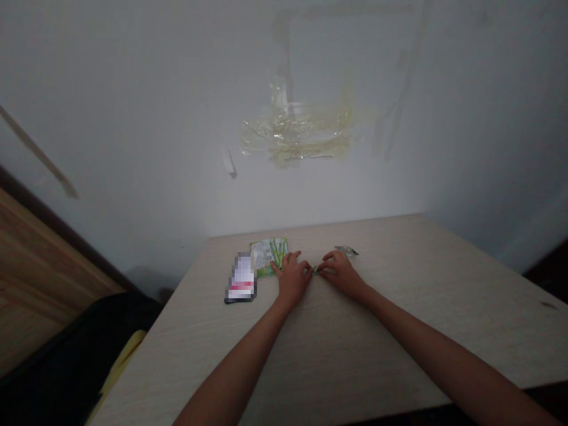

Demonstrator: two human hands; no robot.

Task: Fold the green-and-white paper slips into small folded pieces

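My left hand (293,277) rests low over the table, its thumb and a finger pinched at a small green piece (315,270) that looks like folded paper. From the other side, the fingertips of my right hand (341,273) are closed on the same piece. Most of it is hidden by my fingers, so its shape cannot be made out. Green-and-white printed paper (266,253) lies flat just left of my left hand, partly covered by it. Behind my right hand is a small, pointed, patterned piece (348,250), apparently folded paper.
A phone-like object (242,278) with a pixelated face lies left of the paper on the pale wooden table (355,355). The wall (177,118) with old tape (302,133) stands at the table's back edge. Dark and yellow cloth (124,349) is beside the left edge.
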